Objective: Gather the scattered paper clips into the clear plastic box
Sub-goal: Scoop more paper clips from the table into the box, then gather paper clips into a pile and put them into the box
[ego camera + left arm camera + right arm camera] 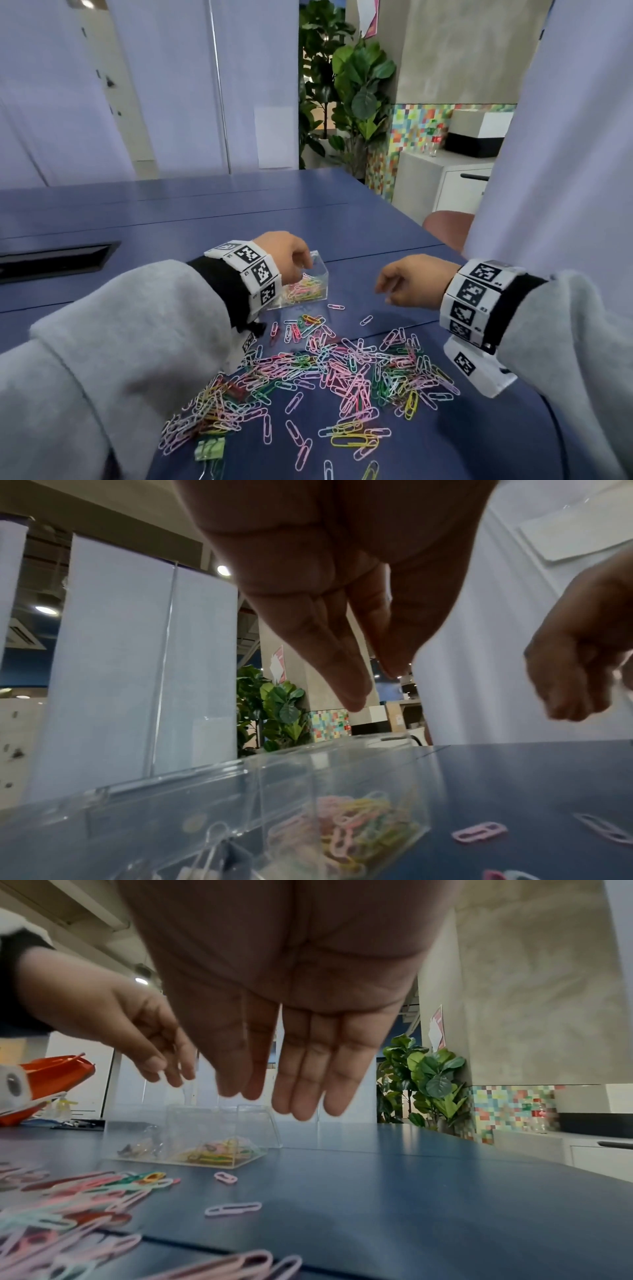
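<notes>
A clear plastic box (320, 274) stands on the blue table (376, 222), and coloured paper clips (305, 289) lie in its right compartment. My left hand (301, 265) hovers over that compartment with fingers pointing down and nothing visible between them; the left wrist view shows the left hand (363, 685) just above the box (342, 791). My right hand (387, 291) hangs empty to the right of the box, its fingers (298, 1069) straight and pointing down. A wide pile of scattered clips (342, 370) covers the table in front of both hands.
A green binder clip (209, 449) lies at the near left of the pile. The box's left compartment (140, 1146) holds a few metal clips. A black cable slot (54, 260) is set into the table at left. A pink chair (448, 228) stands past the right edge.
</notes>
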`<state>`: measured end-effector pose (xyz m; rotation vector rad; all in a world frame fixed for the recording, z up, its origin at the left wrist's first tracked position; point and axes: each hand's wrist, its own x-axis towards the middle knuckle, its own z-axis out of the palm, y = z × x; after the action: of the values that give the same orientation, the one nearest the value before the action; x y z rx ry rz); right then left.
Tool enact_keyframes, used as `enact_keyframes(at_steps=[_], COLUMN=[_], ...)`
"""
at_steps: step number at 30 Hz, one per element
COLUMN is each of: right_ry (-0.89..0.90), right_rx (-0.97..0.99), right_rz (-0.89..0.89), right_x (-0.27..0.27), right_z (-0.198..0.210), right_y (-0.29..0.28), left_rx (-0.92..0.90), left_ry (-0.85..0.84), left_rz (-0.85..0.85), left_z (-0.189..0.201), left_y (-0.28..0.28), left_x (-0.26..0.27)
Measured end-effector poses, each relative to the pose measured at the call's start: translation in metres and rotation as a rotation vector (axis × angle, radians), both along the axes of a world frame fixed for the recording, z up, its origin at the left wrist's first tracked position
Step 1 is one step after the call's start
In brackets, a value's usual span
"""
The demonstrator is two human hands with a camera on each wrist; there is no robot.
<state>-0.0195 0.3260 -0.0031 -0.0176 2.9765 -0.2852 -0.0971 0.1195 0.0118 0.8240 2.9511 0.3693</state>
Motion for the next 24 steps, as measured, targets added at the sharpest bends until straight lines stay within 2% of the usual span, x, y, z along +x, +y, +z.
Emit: enact_keyframes(at_steps=[6, 9, 15, 21, 24], right_ry=[-0.245, -0.342, -0.302, -0.265, -0.266], right_rx=[0.179, 0.196, 0.266, 0.204, 0.181], right_rz=[-0.001, -0.020, 0.073, 0.127, 0.144], right_x=[0.026, 0.037, 0.042, 0.035, 0.033], right_z=[-0.009, -0.018, -0.027, -0.034, -0.034], right_y=[-0.009, -0.013, -0.025, -0.031, -0.033], left_rx=[-0.229, -0.342, -0.453, -0.565, -0.511], left_ry=[-0.232, -0.255, -0.232, -0.189, -0.177], left_rz=[-0.080, -0.090, -0.130, -0.160, -0.177], left_z=[-0.020, -0.031, -0.036, -0.039, -0.042], left_y=[-0.005, -0.002, 0.011, 0.023, 0.021], left_x=[0.047, 0.062, 0.070, 0.079, 0.076])
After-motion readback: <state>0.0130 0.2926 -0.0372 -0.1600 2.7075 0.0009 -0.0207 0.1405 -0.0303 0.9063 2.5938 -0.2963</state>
